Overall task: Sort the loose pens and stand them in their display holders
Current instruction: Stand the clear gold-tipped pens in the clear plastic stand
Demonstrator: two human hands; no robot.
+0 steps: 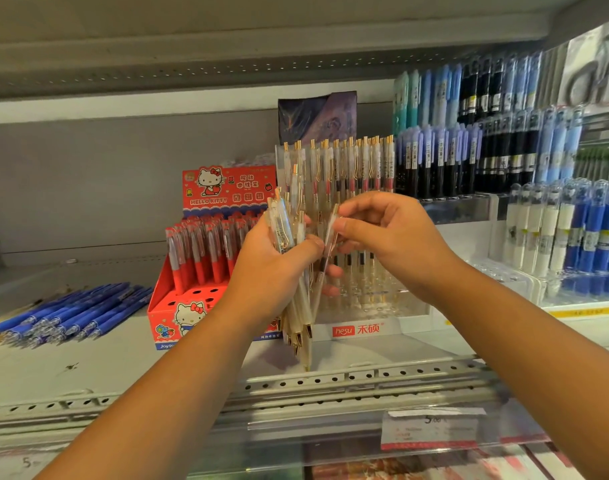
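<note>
My left hand [279, 268] grips a bundle of clear gold-tipped pens [298, 317], tips pointing down, in front of the shelf. My right hand [382, 230] pinches the top of one clear pen [331, 233] at the bundle's right side. Right behind both hands stands the clear acrylic holder [382, 306] labelled hesu, with several of the same pens upright in its back rows. The holder's front rows are partly hidden by my hands.
A red Hello Kitty display box [178, 306] with red pens stands left of the holder. Several loose blue pens [74, 317] lie on the shelf at the far left. Racks of blue and black pens [486, 150] fill the right. A perforated shelf rail [331, 382] runs in front.
</note>
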